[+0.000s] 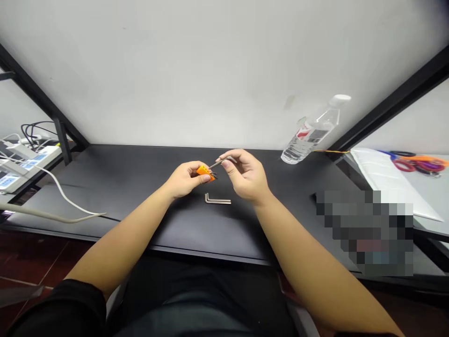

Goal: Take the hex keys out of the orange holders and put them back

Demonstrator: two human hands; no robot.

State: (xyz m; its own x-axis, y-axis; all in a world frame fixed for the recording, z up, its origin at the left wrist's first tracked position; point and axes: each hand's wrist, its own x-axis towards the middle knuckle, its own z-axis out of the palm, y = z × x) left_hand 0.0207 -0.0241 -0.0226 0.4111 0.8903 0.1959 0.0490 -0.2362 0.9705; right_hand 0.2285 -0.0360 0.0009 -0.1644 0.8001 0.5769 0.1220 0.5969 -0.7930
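- Seeing from my remote view: the left hand [184, 180] holds an orange block [204, 171], its fingers [196, 174] curled around it, with dark metal ends poking out beside them.
- I watch the right hand [245, 175] with its fingers [224, 161] pressed together, pinching a thin metal hex key [214, 164] whose tip reaches the block.
- Two L-shaped hex keys [217, 200] lie on the black tabletop [105, 180] just below both hands.
- A plastic water bottle [308, 135] sits well off to the right.
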